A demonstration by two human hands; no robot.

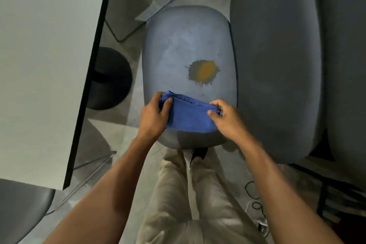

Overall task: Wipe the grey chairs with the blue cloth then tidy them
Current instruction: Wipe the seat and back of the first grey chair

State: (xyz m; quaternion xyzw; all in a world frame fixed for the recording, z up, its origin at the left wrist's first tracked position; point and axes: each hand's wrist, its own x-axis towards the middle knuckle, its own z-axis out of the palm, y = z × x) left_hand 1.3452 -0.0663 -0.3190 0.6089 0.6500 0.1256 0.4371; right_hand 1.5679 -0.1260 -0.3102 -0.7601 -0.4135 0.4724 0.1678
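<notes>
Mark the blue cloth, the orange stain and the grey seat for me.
blue cloth [189, 116]: head view, middle of the folded fabric.
orange stain [204, 72]: head view, its orange centre.
grey seat [178, 45]: head view, bare far part.

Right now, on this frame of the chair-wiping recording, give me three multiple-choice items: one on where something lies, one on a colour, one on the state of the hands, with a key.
1. Where does the splattered stain lie on the rounded grey chair seat?
A. Under the cloth
B. On the seat beyond the cloth, uncovered
C. On the floor beside the seat

2. What colour is the stain's middle?
A. Orange-yellow
B. Red
C. White

3. How is the folded blue cloth held?
A. Left hand alone
B. Lying loose, untouched
C. Both hands, one at each end

Key: 1 B, the stain shows whole on the seat past the cloth's far edge. 2 A, its centre is orange-yellow with a darker rim. 3 C, the left hand grips the left end and the right hand pinches the right end.
</notes>
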